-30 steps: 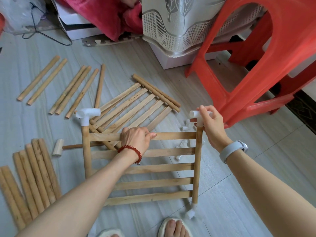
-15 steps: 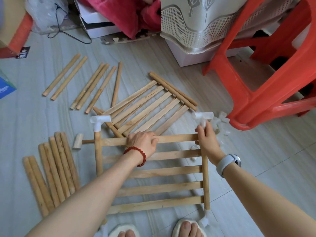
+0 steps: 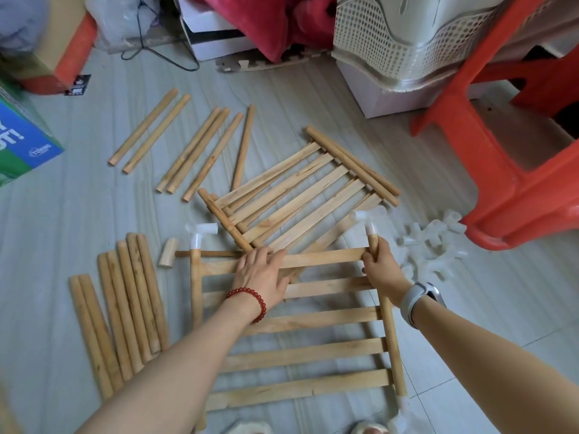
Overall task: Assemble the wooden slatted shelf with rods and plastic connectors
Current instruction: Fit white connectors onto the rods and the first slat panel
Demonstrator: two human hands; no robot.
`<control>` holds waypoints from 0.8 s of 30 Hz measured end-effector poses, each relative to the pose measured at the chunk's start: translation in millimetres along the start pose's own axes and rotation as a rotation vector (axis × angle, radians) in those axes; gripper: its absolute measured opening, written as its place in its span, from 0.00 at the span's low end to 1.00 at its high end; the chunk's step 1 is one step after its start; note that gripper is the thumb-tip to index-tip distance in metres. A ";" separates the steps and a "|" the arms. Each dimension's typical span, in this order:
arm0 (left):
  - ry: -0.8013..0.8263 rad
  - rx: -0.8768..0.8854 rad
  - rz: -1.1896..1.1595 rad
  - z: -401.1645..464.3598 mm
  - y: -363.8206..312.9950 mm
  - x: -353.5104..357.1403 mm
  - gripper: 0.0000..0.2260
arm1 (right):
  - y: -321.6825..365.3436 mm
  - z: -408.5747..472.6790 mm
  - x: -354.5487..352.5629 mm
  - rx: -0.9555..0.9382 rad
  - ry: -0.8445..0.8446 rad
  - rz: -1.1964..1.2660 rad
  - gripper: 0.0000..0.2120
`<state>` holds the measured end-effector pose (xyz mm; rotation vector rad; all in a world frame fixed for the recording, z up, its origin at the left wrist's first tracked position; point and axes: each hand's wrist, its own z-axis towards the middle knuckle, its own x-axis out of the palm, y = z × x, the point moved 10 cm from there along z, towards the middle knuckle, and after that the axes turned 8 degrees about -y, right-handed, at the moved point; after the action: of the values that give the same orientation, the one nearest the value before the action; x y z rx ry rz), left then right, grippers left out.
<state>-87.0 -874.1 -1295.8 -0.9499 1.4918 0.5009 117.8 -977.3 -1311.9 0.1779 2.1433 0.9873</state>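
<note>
A wooden slatted shelf panel (image 3: 300,352) stands tilted on the floor in front of me. White plastic connectors cap its two side rods, the left connector (image 3: 200,234) and the right connector (image 3: 366,219). My left hand (image 3: 261,275) grips the top slat near its middle. My right hand (image 3: 382,270) grips the right side rod just below its connector. Behind the panel, more slatted panels (image 3: 300,195) lie flat on the floor.
Loose rods (image 3: 188,145) lie at the back left, thicker rods (image 3: 125,308) at the near left. A small wooden mallet (image 3: 169,256) lies beside them. Spare white connectors (image 3: 432,245) are piled at the right by a red plastic stool (image 3: 517,170). Boxes line the back.
My right hand slid down from the right connector onto the side rod below it. The panel now tilts lower. My left hand kept its hold on the top slat.
</note>
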 end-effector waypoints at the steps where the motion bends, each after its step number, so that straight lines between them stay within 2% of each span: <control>1: -0.015 -0.012 -0.015 -3.7 3.6 -1.5 0.28 | -3.0 -2.5 -1.9 0.003 -0.011 0.012 0.18; 3: -0.021 -0.025 -0.019 -14.6 10.6 -2.2 0.33 | -11.9 -11.6 -4.9 -0.003 -0.036 -0.013 0.19; 7: 0.048 -0.086 0.066 -44.5 33.6 5.0 0.37 | -31.9 -34.0 -4.5 -0.037 -0.084 -0.058 0.05; 9: 0.112 -0.121 0.075 -51.6 41.6 12.0 0.41 | -33.7 -35.9 -4.8 -0.055 -0.112 -0.042 0.03; 14: 0.212 -0.129 0.131 -49.7 39.2 26.2 0.47 | -45.4 -31.1 3.6 -0.005 -0.088 -0.073 0.10; 20: 0.126 -0.127 0.110 -4.7 35.7 16.9 0.46 | -29.6 0.0 -1.7 -0.003 -0.166 -0.091 0.11; 24: 0.127 -0.142 0.074 14.3 35.4 19.4 0.47 | -17.1 13.1 -8.7 -0.038 -0.226 -0.098 0.11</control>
<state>-105.0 -848.1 -1324.7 -1.0568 1.6272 0.6163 135.9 -984.9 -1324.3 0.1562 1.9085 0.9057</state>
